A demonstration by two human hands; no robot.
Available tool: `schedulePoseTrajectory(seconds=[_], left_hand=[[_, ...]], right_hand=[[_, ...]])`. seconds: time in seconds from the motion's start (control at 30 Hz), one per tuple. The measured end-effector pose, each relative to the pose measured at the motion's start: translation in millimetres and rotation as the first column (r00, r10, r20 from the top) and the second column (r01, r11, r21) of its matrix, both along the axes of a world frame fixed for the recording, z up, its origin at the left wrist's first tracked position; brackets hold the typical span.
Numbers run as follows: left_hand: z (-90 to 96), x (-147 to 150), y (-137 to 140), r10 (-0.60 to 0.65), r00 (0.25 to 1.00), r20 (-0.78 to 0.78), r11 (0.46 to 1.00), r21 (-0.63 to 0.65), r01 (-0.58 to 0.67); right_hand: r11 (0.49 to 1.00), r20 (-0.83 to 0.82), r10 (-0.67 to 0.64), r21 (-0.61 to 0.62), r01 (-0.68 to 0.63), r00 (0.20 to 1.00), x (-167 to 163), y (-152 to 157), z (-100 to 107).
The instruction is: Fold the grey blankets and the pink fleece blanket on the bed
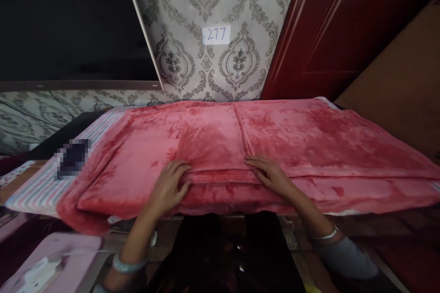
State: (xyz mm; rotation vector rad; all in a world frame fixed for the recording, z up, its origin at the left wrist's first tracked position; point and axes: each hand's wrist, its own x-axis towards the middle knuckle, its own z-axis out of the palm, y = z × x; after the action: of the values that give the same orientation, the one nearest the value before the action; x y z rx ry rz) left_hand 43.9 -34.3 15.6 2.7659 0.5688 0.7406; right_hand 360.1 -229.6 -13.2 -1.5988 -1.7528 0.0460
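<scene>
A plush pink-red blanket (302,142) is spread over a long surface, with a folded section (213,137) lying across its middle. At the near left corner of that section rests my left hand (168,187), its fingers on the fabric and its thumb held apart. My right hand (270,174) lies at the near right corner, fingers stretched toward the left along the fold. Between the hands, layered edges of the blanket run side to side. Both hands touch the cloth, and neither shows a closed grip.
A striped sheet (103,130) shows under the blanket at left, with a blurred dark object (73,159) on it. A television (75,23) stands behind. At right is a dark red door (330,23). Below left, a pink stool (75,247) bears a white power strip (41,277).
</scene>
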Motion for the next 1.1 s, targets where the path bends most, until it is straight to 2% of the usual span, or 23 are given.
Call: schedulePoseTrajectory(seconds=[0.13, 0.23, 0.4, 0.53, 0.7, 0.83, 0.93, 1.03, 1.1], left_hand=[[-6.0, 17, -14, 0.013, 0.999, 0.029, 1.000, 0.025, -0.014], [-6.8, 38, -20, -0.035, 0.999, 0.029, 0.999, 0.030, 0.034], [2.0, 88, -34, -0.115, 0.991, -0.069, 0.993, 0.027, 0.117], [6.3, 126, -47, -0.193, 0.971, -0.143, 0.975, 0.084, 0.206], [-2.4, 151, -46, -0.163, 0.966, -0.199, 0.978, 0.096, 0.185], [0.1, 154, -19, -0.127, 0.989, -0.074, 0.989, -0.082, 0.121], [12.5, 152, 20, 0.023, 0.999, 0.030, 0.977, -0.210, -0.017], [24.6, 148, 61, 0.204, 0.978, 0.052, 0.926, -0.335, -0.176], [28.6, 146, 83, 0.281, 0.959, 0.016, 0.882, -0.399, -0.252]], right_hand=[[1.000, -0.002, -0.012, -0.017, 0.012, 1.000, -3, -5, 4], [0.999, -0.006, -0.040, -0.003, 0.040, 0.999, -2, -1, 4], [0.996, -0.015, -0.079, 0.045, 0.079, 0.997, -4, 8, 2], [0.991, -0.030, -0.105, 0.078, 0.107, 0.994, -7, 12, 0], [0.987, -0.057, -0.125, 0.095, 0.130, 0.990, -7, 1, -1], [0.987, -0.030, -0.136, 0.076, 0.138, 0.990, -8, -20, 1], [0.993, 0.017, -0.111, 0.037, 0.110, 0.994, -10, -29, 0], [0.996, 0.073, -0.085, 0.000, 0.085, 0.994, -12, -29, -3], [0.997, 0.105, -0.072, -0.018, 0.074, 0.992, -14, -26, -5]])
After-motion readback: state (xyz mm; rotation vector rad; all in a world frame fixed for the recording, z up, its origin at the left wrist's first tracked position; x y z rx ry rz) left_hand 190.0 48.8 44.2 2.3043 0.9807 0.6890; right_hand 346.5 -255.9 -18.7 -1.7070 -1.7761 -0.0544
